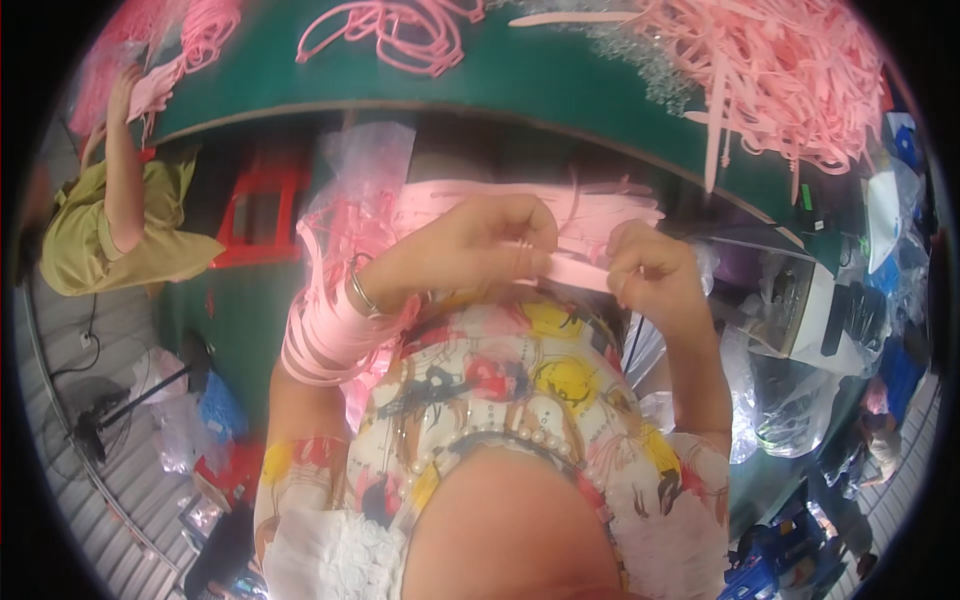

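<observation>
A flat pink strip (pixel 575 270) is lying stretched between both hands, just above the person's patterned top. The left hand (pixel 470 250) is pinching one end in a narrow grip; the right hand (pixel 655 275) is closing tightly on the other. Pink bands (pixel 325 340) are ringing the left wrist. Behind, more pink strips (pixel 790 70) are heaping on the green tabletop (pixel 560 80).

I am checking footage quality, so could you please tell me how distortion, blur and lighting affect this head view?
Head view: strong fisheye, so the green table edge bows and dark corners ring the picture; the left hand and right hand on the pink strip look soft, slightly blurred; lighting is flat with a pinkish cast, without hard shadows; clear plastic bags at right show mild glare.
</observation>
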A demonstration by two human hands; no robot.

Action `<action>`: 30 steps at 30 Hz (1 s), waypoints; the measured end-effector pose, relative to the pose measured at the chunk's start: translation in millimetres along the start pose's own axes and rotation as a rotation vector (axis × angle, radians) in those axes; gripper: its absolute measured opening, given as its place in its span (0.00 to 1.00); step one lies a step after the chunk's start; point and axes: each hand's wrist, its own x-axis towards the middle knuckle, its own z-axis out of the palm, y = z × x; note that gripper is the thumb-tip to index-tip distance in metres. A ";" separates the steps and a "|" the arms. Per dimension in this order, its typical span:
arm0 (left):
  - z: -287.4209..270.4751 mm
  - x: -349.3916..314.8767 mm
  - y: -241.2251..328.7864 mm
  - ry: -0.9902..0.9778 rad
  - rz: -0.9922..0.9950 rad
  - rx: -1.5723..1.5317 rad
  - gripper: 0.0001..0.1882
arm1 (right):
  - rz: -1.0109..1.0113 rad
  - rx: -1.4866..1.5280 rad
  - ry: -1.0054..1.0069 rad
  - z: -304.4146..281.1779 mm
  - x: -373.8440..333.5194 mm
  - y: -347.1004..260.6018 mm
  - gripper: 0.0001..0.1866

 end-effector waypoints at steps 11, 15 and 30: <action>-9.2 70.6 45.2 0.197 0.491 0.818 0.09 | -0.104 0.018 0.018 -3.1 -2.1 -10.7 0.02; -12.8 122.7 44.8 0.437 0.671 1.034 0.08 | -0.081 0.002 0.003 -5.3 -5.3 -5.3 0.02; -21.6 156.0 35.8 0.619 0.876 1.332 0.06 | -0.133 -0.282 -0.087 -6.9 -5.0 -20.4 0.04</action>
